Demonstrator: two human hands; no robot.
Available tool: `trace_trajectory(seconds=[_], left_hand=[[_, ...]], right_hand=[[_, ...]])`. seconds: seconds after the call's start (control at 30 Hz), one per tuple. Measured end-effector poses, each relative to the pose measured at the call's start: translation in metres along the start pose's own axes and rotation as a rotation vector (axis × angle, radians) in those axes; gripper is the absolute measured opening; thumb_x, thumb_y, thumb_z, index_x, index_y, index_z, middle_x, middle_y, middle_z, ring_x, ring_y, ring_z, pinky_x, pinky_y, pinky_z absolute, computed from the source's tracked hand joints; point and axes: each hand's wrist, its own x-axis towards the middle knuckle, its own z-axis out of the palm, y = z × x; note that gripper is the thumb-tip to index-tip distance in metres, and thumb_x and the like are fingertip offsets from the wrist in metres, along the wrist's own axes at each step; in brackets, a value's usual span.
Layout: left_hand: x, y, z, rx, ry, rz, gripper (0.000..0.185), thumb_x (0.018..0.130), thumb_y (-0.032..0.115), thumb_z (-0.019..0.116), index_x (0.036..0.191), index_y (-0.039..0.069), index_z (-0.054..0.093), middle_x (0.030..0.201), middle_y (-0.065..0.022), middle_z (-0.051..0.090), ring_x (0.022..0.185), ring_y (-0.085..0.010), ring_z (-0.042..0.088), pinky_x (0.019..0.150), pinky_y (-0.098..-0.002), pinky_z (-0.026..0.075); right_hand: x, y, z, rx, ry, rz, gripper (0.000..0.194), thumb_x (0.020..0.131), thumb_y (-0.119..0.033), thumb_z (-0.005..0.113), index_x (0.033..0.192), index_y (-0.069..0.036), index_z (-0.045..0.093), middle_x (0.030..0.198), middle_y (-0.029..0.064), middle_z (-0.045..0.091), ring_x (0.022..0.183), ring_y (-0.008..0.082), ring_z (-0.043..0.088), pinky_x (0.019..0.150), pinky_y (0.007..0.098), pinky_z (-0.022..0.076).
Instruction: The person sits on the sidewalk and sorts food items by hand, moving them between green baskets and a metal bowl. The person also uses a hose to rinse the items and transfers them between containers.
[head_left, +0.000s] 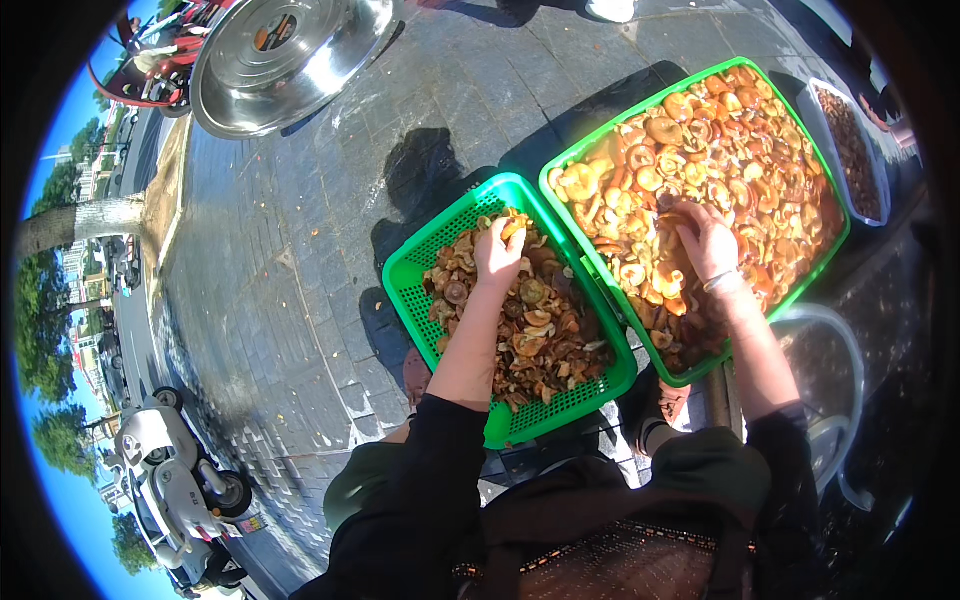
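My left hand (501, 256) is over the green perforated plastic basket (427, 300), pinching a yellowish mushroom (515, 223) between thumb and fingers. Beneath it lies a heap of brown mushrooms (532, 341), many of them torn or in pieces. My right hand (707, 244) reaches into the green-rimmed plastic tub (596, 270) to the right, its thumb and fingers around a brown mushroom (673, 218). Wet orange-brown mushrooms (750, 165) fill this tub, in brownish water. The right fingertips are partly hidden among them.
A large shiny metal basin (292, 64) stands at the upper left. Beyond the tub is a white container (855, 150) of small brown pieces. A clear hose (855, 375) curls at the right. A scooter (169, 472) is parked at the left on the paving.
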Motion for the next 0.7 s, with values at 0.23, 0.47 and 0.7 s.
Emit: trace_trajectory(seconds=[0.23, 0.47, 0.7], left_hand=[[-0.072, 0.061, -0.019, -0.929, -0.348, -0.601, 0.028, 0.086, 0.006, 0.045, 0.114, 0.004, 0.046, 0.098, -0.0060, 0.057, 0.082, -0.0150, 0.059, 0.067, -0.0263, 0.047], [-0.088, 0.040, -0.023, -0.551, -0.211, -0.237, 0.026, 0.083, -0.005, 0.046, 0.108, -0.002, 0.049, 0.097, -0.0077, 0.059, 0.086, -0.0135, 0.058, 0.073, -0.0264, 0.051], [-0.086, 0.047, -0.040, -0.169, -0.020, 0.002, 0.027, 0.080, -0.004, 0.054, 0.107, 0.000, 0.057, 0.097, -0.0090, 0.061, 0.082, -0.0137, 0.060, 0.072, -0.0249, 0.049]], right_hand=[[0.003, -0.113, 0.025, 0.216, -0.248, -0.279, 0.025, 0.079, -0.015, 0.060, 0.104, -0.010, 0.058, 0.093, 0.0102, 0.058, 0.089, 0.0281, 0.058, 0.073, 0.0359, 0.0477], [-0.015, -0.139, 0.097, 0.122, -0.465, -0.471, 0.019, 0.076, -0.020, 0.057, 0.089, -0.006, 0.059, 0.086, 0.0124, 0.060, 0.083, 0.0291, 0.058, 0.069, 0.0381, 0.0477], [-0.014, -0.142, 0.122, 0.188, -0.448, -0.298, 0.021, 0.075, -0.027, 0.056, 0.081, -0.008, 0.055, 0.076, 0.0134, 0.060, 0.072, 0.0306, 0.060, 0.063, 0.0384, 0.0484]])
